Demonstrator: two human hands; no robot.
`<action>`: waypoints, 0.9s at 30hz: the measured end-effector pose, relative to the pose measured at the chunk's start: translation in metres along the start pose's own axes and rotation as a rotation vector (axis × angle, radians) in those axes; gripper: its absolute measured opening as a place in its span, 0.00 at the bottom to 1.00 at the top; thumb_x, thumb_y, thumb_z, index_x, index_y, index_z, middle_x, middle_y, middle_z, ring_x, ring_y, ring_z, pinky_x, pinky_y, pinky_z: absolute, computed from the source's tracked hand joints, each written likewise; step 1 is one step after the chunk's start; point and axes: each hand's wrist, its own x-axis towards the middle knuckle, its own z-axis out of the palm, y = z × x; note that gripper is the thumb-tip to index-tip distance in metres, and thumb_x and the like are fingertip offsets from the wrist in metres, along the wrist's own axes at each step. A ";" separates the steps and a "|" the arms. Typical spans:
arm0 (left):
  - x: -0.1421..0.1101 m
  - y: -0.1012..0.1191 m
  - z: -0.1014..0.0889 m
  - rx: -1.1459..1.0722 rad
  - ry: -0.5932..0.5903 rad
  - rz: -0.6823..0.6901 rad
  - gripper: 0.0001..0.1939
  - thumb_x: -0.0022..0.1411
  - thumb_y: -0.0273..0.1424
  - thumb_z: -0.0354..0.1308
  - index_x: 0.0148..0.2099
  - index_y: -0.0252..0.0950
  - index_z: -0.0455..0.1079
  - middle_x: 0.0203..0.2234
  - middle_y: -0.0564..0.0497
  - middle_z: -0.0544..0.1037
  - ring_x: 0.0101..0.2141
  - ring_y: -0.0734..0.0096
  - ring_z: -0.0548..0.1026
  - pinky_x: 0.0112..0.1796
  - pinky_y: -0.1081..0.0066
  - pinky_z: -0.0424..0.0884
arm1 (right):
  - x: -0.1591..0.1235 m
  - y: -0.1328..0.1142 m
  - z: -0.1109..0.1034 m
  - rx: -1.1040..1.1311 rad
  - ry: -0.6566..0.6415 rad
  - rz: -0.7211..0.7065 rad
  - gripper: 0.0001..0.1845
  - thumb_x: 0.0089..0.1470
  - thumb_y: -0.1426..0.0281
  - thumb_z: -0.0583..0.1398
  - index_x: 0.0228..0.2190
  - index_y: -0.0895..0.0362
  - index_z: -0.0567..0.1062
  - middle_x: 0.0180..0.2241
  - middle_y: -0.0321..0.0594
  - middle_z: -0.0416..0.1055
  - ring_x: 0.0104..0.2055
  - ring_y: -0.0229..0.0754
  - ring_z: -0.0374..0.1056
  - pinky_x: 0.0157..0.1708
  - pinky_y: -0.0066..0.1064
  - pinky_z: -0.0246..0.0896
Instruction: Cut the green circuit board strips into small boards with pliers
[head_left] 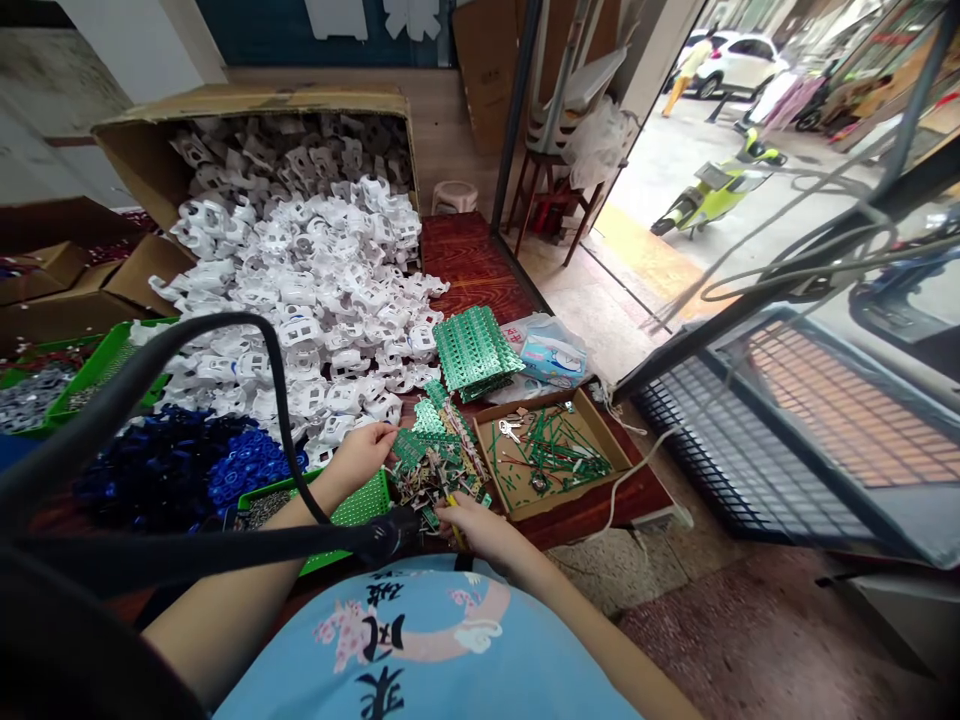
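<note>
My left hand (366,458) is closed, fingertips pinching the edge of a small green circuit board (409,448). Lower and to the right, my right hand (474,522) is wrapped round a slim yellow-handled tool (454,518); its kind I cannot make out. Between and below both hands lies a heap of small circuit boards and parts (427,480). Just beyond it are more green board pieces (429,418) and a stack of green circuit board panels (474,350).
A cardboard tray (499,500) with green strips stands at the right. White plastic shells (300,290) spill from a large carton (255,100). Blue parts (251,465) and a green basket (367,505) are at the left. A black curved bar (277,370) crosses near my left arm.
</note>
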 end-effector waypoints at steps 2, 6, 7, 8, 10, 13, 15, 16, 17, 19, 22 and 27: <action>0.000 0.000 0.003 -0.048 -0.030 -0.020 0.17 0.52 0.42 0.48 0.37 0.34 0.67 0.23 0.50 0.74 0.25 0.65 0.73 0.30 0.69 0.68 | -0.001 -0.003 0.001 0.036 -0.012 -0.012 0.07 0.45 0.66 0.52 0.30 0.54 0.63 0.23 0.33 0.60 0.24 0.35 0.59 0.23 0.25 0.52; 0.002 -0.004 0.006 -0.103 -0.057 -0.043 0.16 0.52 0.41 0.50 0.35 0.34 0.65 0.23 0.50 0.73 0.25 0.67 0.72 0.30 0.70 0.68 | -0.004 -0.008 0.002 0.059 -0.022 0.026 0.06 0.47 0.65 0.51 0.26 0.55 0.60 0.20 0.31 0.57 0.20 0.34 0.56 0.21 0.27 0.53; 0.003 -0.005 0.005 -0.123 -0.061 -0.050 0.16 0.52 0.41 0.50 0.35 0.34 0.65 0.22 0.51 0.73 0.25 0.68 0.72 0.30 0.70 0.68 | -0.005 -0.009 0.001 0.058 -0.028 0.033 0.07 0.48 0.64 0.51 0.26 0.55 0.60 0.20 0.31 0.57 0.20 0.34 0.56 0.21 0.28 0.54; 0.005 -0.007 0.004 -0.143 -0.062 -0.061 0.16 0.51 0.41 0.51 0.35 0.34 0.65 0.21 0.51 0.72 0.24 0.69 0.72 0.30 0.70 0.68 | -0.006 -0.009 0.000 0.062 -0.037 0.034 0.07 0.47 0.64 0.51 0.26 0.55 0.60 0.20 0.31 0.57 0.20 0.34 0.56 0.20 0.28 0.55; 0.007 -0.010 0.002 -0.197 -0.050 -0.079 0.16 0.50 0.41 0.52 0.35 0.33 0.66 0.20 0.52 0.72 0.23 0.70 0.71 0.29 0.70 0.68 | -0.008 -0.009 -0.002 0.089 -0.058 0.019 0.08 0.47 0.64 0.52 0.27 0.55 0.60 0.21 0.32 0.58 0.22 0.35 0.58 0.20 0.27 0.55; 0.009 -0.012 0.000 -0.291 -0.053 -0.085 0.17 0.48 0.41 0.55 0.34 0.32 0.66 0.22 0.52 0.71 0.22 0.73 0.70 0.28 0.71 0.67 | -0.009 -0.006 -0.005 0.136 -0.089 -0.013 0.08 0.46 0.64 0.53 0.29 0.55 0.62 0.23 0.33 0.59 0.24 0.36 0.59 0.20 0.26 0.55; 0.009 -0.011 -0.001 -0.320 -0.080 -0.085 0.17 0.47 0.41 0.56 0.33 0.32 0.67 0.22 0.53 0.70 0.22 0.74 0.70 0.28 0.71 0.67 | -0.008 -0.004 -0.005 0.138 -0.102 -0.027 0.08 0.45 0.64 0.53 0.29 0.55 0.62 0.23 0.33 0.60 0.25 0.36 0.60 0.20 0.26 0.55; 0.009 -0.010 0.000 -0.314 -0.092 -0.091 0.16 0.46 0.40 0.56 0.33 0.32 0.67 0.21 0.54 0.70 0.21 0.74 0.70 0.28 0.71 0.67 | -0.007 -0.004 -0.005 0.126 -0.104 -0.031 0.08 0.45 0.64 0.53 0.29 0.55 0.63 0.23 0.33 0.59 0.24 0.36 0.59 0.19 0.26 0.54; 0.008 -0.009 0.000 -0.300 -0.099 -0.096 0.16 0.46 0.40 0.56 0.33 0.32 0.67 0.21 0.54 0.70 0.21 0.74 0.70 0.28 0.71 0.67 | -0.006 -0.004 -0.004 0.106 -0.101 -0.032 0.08 0.45 0.64 0.53 0.29 0.55 0.62 0.23 0.33 0.59 0.23 0.36 0.59 0.19 0.26 0.54; 0.007 -0.007 0.001 -0.254 -0.107 -0.103 0.16 0.46 0.40 0.56 0.33 0.33 0.66 0.21 0.54 0.70 0.21 0.74 0.70 0.28 0.71 0.67 | -0.005 -0.005 -0.003 0.042 -0.076 -0.028 0.07 0.46 0.64 0.53 0.27 0.55 0.61 0.20 0.32 0.57 0.21 0.35 0.57 0.18 0.26 0.53; 0.006 -0.004 0.002 -0.142 -0.112 -0.078 0.15 0.49 0.40 0.52 0.35 0.33 0.66 0.20 0.53 0.71 0.22 0.71 0.71 0.28 0.71 0.67 | -0.004 -0.007 -0.003 -0.089 -0.015 -0.032 0.07 0.46 0.65 0.51 0.24 0.55 0.59 0.18 0.30 0.55 0.18 0.33 0.54 0.17 0.25 0.49; 0.000 0.003 0.009 0.233 -0.037 0.073 0.18 0.56 0.38 0.44 0.40 0.33 0.68 0.25 0.49 0.75 0.26 0.68 0.73 0.31 0.71 0.66 | -0.002 -0.009 -0.006 -0.272 0.089 -0.114 0.07 0.45 0.68 0.51 0.20 0.57 0.57 0.16 0.29 0.53 0.18 0.31 0.51 0.19 0.24 0.43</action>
